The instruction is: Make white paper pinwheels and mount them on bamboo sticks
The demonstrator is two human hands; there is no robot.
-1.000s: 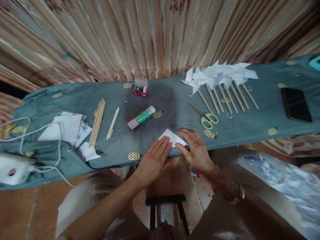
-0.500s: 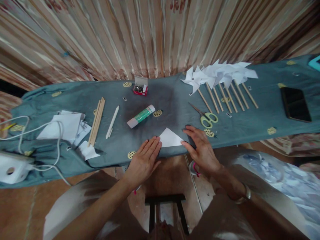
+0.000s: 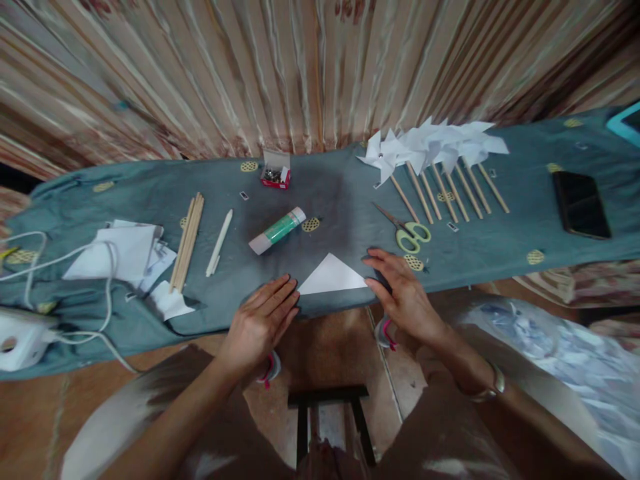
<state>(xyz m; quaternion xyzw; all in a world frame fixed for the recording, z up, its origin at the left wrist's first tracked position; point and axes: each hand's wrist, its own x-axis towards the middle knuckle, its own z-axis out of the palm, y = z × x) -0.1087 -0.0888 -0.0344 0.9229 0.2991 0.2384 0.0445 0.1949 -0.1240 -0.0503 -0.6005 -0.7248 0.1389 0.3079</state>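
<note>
A white sheet of paper (image 3: 333,277), folded into a triangle, lies flat near the front edge of the cloth-covered table with its peak pointing away from me. My left hand (image 3: 263,320) rests palm down, fingers stretched out, at the paper's left corner. At the right corner, the thumb of my right hand (image 3: 405,290) touches the tip, while its other fingers are spread apart over the cloth. Just beyond that hand lie scissors (image 3: 413,235) with light green handles. A green and white glue stick (image 3: 278,231) sits behind the paper.
Several paper pinwheels on sticks (image 3: 435,150) lie at the back right, a black phone (image 3: 581,205) at far right. A red box of pins (image 3: 275,175) stands behind. Leftward are a white pen (image 3: 219,243), wooden sticks (image 3: 187,243), paper pieces (image 3: 123,250) and a white cable (image 3: 111,280).
My left hand has slid left off the paper's surface to its left corner, uncovering that side of the triangle. My right hand stays at the right corner. The view has shifted slightly.
</note>
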